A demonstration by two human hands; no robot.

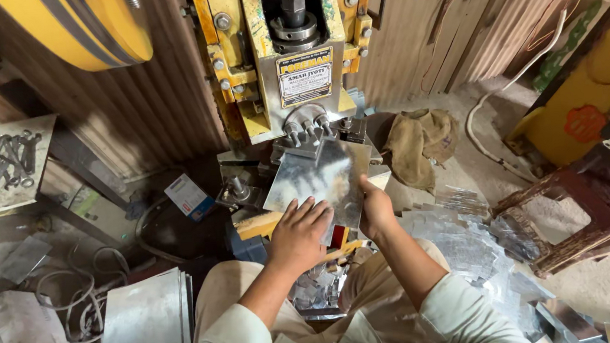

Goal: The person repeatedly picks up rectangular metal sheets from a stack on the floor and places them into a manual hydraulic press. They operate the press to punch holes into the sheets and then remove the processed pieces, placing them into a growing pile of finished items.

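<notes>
A shiny square metal sheet lies tilted on the bed of a yellow press machine, under its ram. My left hand rests flat on the sheet's near edge, fingers spread. My right hand grips the sheet's right near corner. Small cut metal pieces lie in a heap between my knees below the press bed.
A stack of metal sheets lies at the lower left. Cut metal scraps pile up at the right beside a brown plastic stool. A tray of spanners, cables, a sack and a yellow flywheel surround the press.
</notes>
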